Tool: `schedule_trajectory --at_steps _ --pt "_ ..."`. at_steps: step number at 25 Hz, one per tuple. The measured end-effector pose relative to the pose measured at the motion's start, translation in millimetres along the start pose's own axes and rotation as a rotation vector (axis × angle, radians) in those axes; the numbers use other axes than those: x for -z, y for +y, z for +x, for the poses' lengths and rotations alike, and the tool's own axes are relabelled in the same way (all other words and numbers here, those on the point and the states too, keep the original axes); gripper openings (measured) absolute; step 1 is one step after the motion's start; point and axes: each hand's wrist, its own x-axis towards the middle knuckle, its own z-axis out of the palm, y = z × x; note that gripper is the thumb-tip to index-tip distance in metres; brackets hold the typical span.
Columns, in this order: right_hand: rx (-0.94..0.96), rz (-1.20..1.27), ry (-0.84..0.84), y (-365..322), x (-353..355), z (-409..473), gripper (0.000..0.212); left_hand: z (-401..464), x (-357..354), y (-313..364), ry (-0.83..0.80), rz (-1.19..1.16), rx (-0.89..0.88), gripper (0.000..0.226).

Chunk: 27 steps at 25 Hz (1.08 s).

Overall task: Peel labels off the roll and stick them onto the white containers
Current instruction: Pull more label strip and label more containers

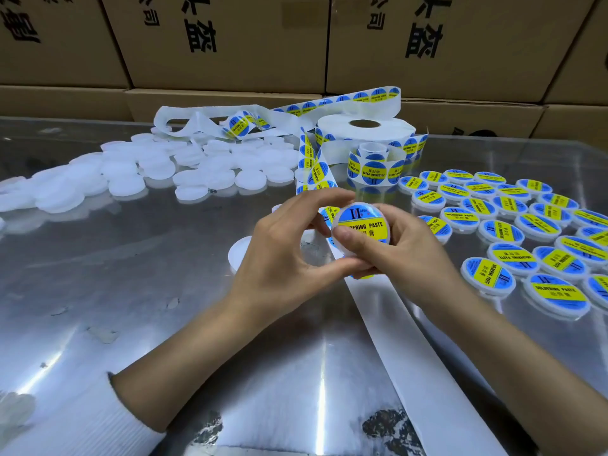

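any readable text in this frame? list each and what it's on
"SOLDERING PASTE": label on the held container, in both hands.
"SOLDERING PASTE": labels on the finished containers at right.
"II" logo: same labels; small print beside it is unreadable.
Labels on the roll: too small to read.
Cardboard boxes: large black Chinese characters, cut off.

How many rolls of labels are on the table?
2. The large roll lies flat at the far side of the table; the small roll sits just in front of it. The loose strip curling further left is not counted.
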Motion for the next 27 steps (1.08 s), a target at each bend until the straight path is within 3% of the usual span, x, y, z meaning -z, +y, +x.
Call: schedule_trajectory --at_steps 3,8,11,14,16,21,27 --pt "-0.034 0.004 0.039 0 -2 0 0.035 -1 -2 0 -0.016 -0.002 -0.015 0.066" --pt "-0.157 0.025 0.141 0 -4 -1 0.061 0 -3 3 -0.149 0.134 -0.097 0.068" --pt "-0.203 -0.006 0.216 -1 -4 0 0.06 0 -8 4 -0.296 0.376 -0.239 0.059" --pt "-0.244 0.007 0.218 -1 -2 2 0.066 1 -11 5 -0.344 0.407 -0.297 0.048" --pt "-0.263 0.035 0.195 0 -1 4 0.071 0 -11 4 -0.342 0.381 -0.308 0.038" --pt "-0.297 0.081 0.16 5 -3 4 0.072 -1 -8 0 -0.291 0.302 -0.242 0.037" --pt "-0.275 -0.053 0.182 3 1 6 0.065 -6 -5 -1 -0.11 0.429 -0.45 0.029"
